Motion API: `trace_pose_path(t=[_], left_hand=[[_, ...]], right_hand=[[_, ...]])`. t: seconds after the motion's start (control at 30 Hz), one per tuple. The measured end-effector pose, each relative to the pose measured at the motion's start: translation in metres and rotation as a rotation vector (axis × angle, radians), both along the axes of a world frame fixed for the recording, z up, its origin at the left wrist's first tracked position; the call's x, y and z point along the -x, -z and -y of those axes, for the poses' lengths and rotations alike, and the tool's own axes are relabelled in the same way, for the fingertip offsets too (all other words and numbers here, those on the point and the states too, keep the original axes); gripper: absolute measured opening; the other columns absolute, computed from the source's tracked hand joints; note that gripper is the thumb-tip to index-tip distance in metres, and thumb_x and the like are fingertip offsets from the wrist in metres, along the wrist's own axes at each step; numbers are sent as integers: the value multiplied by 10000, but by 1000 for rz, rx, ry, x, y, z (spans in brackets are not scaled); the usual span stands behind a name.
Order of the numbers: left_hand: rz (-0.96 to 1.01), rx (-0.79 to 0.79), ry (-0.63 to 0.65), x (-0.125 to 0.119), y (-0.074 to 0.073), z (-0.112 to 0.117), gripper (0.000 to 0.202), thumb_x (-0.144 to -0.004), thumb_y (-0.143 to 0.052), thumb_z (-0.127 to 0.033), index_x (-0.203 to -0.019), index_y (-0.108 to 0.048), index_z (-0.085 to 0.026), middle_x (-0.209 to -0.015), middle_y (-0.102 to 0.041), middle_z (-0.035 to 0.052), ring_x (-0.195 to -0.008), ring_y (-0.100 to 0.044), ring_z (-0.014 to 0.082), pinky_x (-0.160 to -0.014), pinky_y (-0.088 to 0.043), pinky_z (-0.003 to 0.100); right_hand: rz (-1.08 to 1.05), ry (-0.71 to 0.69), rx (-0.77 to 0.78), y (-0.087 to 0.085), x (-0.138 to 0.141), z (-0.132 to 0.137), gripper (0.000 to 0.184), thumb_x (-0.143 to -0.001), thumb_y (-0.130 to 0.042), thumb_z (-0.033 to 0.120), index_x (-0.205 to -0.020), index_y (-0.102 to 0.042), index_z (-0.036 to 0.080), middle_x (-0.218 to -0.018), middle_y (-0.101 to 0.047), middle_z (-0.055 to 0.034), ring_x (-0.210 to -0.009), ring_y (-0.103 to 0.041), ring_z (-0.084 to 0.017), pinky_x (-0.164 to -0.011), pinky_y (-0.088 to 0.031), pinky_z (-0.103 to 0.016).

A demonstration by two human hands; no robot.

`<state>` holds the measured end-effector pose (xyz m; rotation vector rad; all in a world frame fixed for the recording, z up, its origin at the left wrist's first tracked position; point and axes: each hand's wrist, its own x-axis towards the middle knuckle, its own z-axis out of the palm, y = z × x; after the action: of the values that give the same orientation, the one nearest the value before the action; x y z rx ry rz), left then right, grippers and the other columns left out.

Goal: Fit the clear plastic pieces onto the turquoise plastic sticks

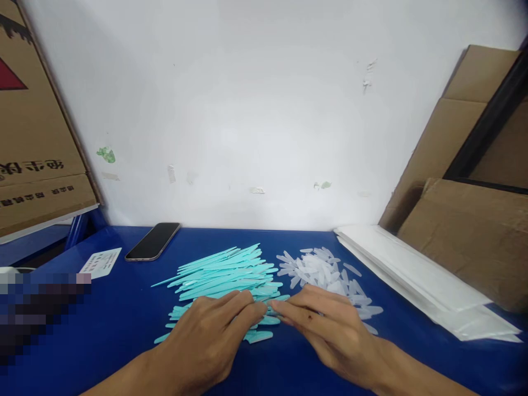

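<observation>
My left hand (218,324) is closed in a pinch over a pile of thin, flat teal sticks (223,272) with tapered ends. It seems to grip one teal stick, mostly hidden by the fingers. My right hand (330,322) meets it fingertip to fingertip, thumb and fingers pressed together at the same spot. Whatever lies between the right fingertips is too small and covered to make out. Just beyond the right hand spreads a heap of small, translucent white, rounded strips (322,269), some partly behind the hand.
On the blue table (136,313), a dark-screened phone (153,242) and a printed card (100,263) lie at the left. White flat packets (416,275) are stacked at the right. Cardboard boxes (41,126) flank both sides, and a white wall (256,110) closes the back.
</observation>
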<state>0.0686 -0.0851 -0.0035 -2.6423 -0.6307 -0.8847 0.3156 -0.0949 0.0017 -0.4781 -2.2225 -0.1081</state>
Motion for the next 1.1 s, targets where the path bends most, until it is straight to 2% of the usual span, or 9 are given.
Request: trace_pose_path(t=[0.17,0.3,0.47,0.6,0.73,0.8,0.93,1.0,1.1], left_hand=[[-48,-118,35,0,-5,-2,296,-993,-362,-47,-1192,-563,-133,-829,-659,27,-657,-591,156,-464,-355,295],[-106,-219,36,2,-14,-10,283,-1010,-337,-67,-1152,-572,-135,-755,-628,6,-597,-561,150,-459,-371,281],[-45,-319,-137,25,-26,-41,296,-968,-405,-20,-1167,-569,-165,-920,-678,37,-742,-632,154,-534,-419,244],[-57,-196,-500,57,-33,-74,235,-1016,-421,-162,-1166,-601,-162,-967,-681,70,-791,-649,215,-572,-442,287],[-258,-20,-679,79,-32,-97,349,-992,-339,-113,-1207,-614,-130,-1040,-692,127,-908,-660,294,-824,-472,426],[-330,81,-720,86,-29,-105,394,-964,-318,-76,-1221,-610,-138,-1069,-699,136,-919,-664,309,-836,-454,439],[-355,181,-735,93,-21,-112,456,-874,-338,-8,-1179,-628,-185,-1003,-724,105,-817,-679,276,-675,-432,351],[-351,220,-727,94,-20,-112,405,-871,-368,-35,-1094,-665,-196,-954,-728,97,-776,-677,261,-635,-420,329],[-327,269,-688,92,-20,-111,329,-946,-380,-159,-1016,-700,-196,-966,-725,108,-842,-678,267,-696,-457,339]], right_hand=[[53,6,-18,3,-3,-3,325,-967,-550,40,-1278,-624,101,-855,-703,-72,-669,-589,-147,-587,-489,-271],[117,83,-59,1,-7,-5,327,-962,-586,89,-1283,-625,141,-884,-732,-49,-707,-649,-151,-602,-510,-266],[79,254,-5,-3,-16,-14,335,-991,-535,144,-1319,-592,186,-1102,-740,-78,-949,-702,-192,-769,-547,-300],[51,355,16,-3,-23,-24,293,-986,-507,132,-1243,-629,207,-1058,-739,-77,-913,-709,-196,-714,-541,-286],[120,411,30,-2,-26,-29,281,-1000,-477,152,-1231,-631,193,-1017,-734,-85,-913,-702,-219,-695,-543,-302],[179,445,48,-2,-26,-31,294,-1007,-474,168,-1265,-612,185,-1024,-729,-91,-929,-690,-235,-725,-555,-337],[319,486,127,0,-29,-36,257,-997,-499,152,-1193,-657,209,-1079,-708,-91,-988,-651,-257,-838,-544,-428],[371,488,169,1,-30,-37,224,-986,-530,145,-1128,-684,223,-1078,-701,-78,-1002,-636,-258,-878,-520,-458],[423,497,204,1,-31,-38,162,-976,-577,169,-1056,-705,229,-1055,-697,-61,-1013,-620,-261,-900,-488,-477]])
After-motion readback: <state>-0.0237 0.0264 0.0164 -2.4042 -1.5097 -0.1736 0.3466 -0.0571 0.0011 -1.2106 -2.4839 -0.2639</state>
